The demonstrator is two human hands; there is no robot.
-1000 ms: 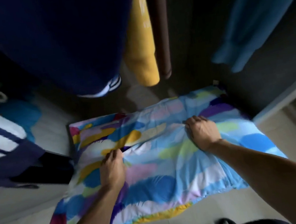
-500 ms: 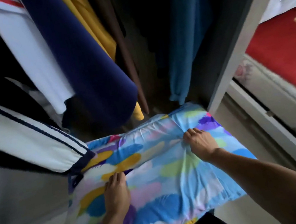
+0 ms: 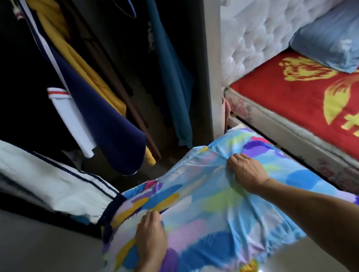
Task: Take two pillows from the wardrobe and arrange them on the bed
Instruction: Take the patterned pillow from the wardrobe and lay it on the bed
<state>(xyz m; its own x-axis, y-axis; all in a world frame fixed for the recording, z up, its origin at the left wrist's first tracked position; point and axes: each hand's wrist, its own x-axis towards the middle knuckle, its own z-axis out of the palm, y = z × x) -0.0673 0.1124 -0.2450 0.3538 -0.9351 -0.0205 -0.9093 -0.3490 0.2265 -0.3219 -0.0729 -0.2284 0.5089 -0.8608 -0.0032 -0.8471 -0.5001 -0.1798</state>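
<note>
Head cam looks down at a multicoloured pillow (image 3: pixel 210 220) held out flat in front of the person, filling the lower middle of the shot. Left hand (image 3: pixel 151 236) is at about 7 o'clock on it, fingers curled down into the cover, bunching the fabric. Right hand (image 3: pixel 247 172) is up at around 1 o'clock, also closed on a pinch of fabric near the far edge. So both hands are clamped on the same pillow, well apart from each other. Its near edge is cut off by the bottom of the frame, and the left corner is tucked under a white garment with navy stripes (image 3: pixel 40 181), so you can't see its full outline.

Wardrobe (image 3: pixel 214 48) is open at 11 to 12 o'clock. It's really dark in there; the back and floor are basically black. Hanging stuff I can make out: a navy garment (image 3: pixel 104 129), a yellow one (image 3: pixel 74 58) behind it, and a teal one (image 3: pixel 174 78) further right. Anything deeper is lost in shadow.

Bed (image 3: pixel 309 103) is at 2 to 3 o'clock with a red cover with gold pattern, running off the right edge. A light blue pillow (image 3: pixel 341 37) sits at its head against a white tufted headboard (image 3: pixel 271 8), partly cut off at the right edge too. The colourful pillow's far right corner is just beside the bed frame; can't tell if it's touching.
</note>
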